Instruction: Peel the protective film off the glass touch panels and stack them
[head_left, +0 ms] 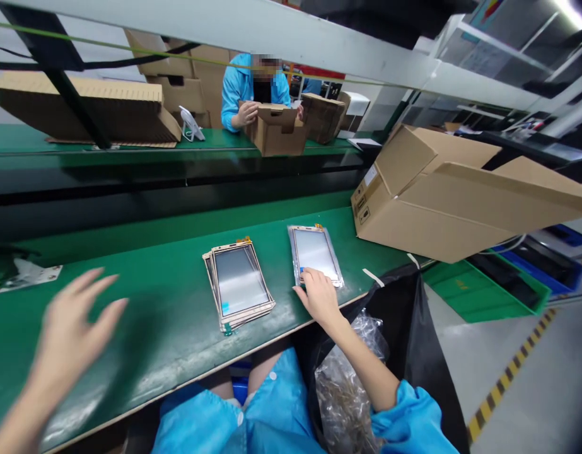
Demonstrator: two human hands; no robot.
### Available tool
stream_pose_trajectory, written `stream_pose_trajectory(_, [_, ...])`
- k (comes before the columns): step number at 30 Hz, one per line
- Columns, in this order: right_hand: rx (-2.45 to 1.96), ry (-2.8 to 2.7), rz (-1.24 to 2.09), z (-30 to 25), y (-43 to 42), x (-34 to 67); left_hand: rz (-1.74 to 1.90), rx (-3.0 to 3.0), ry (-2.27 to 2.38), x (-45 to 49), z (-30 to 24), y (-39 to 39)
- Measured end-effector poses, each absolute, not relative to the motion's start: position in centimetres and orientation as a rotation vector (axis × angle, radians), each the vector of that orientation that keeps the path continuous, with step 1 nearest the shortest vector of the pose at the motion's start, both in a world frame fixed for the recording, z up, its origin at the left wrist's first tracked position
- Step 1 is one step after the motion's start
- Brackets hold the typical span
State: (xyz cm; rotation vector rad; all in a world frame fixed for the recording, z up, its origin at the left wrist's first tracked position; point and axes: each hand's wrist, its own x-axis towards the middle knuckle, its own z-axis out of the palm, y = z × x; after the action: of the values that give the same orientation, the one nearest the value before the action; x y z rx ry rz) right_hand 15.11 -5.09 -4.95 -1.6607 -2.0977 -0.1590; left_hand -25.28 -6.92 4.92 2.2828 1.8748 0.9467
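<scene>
My left hand (pixel 75 315) is raised over the left part of the green bench, fingers spread, holding nothing. Its nearest neighbours are the bench top and, to its right, a slightly fanned stack of flat touch screen panels (pixel 241 280) with dark borders and an orange ribbon tab. Right of the stack lies a touch screen panel in a clear plastic bag (pixel 314 246). My right hand (pixel 320 295) is at this panel's near edge, with fingers curled onto the bag and thumb by the lower left corner. The fingertips' exact grip is partly hidden.
An open cardboard box (pixel 427 202) leans on the bench's right end. Below it stands a green bin (pixel 484 287). A black bag (pixel 404 315) with crumpled clear plastic (pixel 350 397) hangs by the near edge. Across the bench, a person in blue handles a carton (pixel 284 135).
</scene>
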Motion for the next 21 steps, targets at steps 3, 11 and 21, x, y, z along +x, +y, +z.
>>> stream_pose_trajectory(3, [-1.693, -2.049, -0.211, -5.2, -5.0, 14.5, 0.822, 2.482, 1.350, -16.8, 1.4, -3.3])
stream_pose_trajectory(11, [-1.680, -1.957, -0.123, -5.2, -4.7, 14.8, 0.366, 2.480, 1.111, -1.2, -2.5, 0.1])
stream_pose_trajectory(21, [-1.694, -1.889, 0.087, -4.8, -4.3, 14.7, 0.263, 2.387, 1.115, -0.8, -3.2, -0.2])
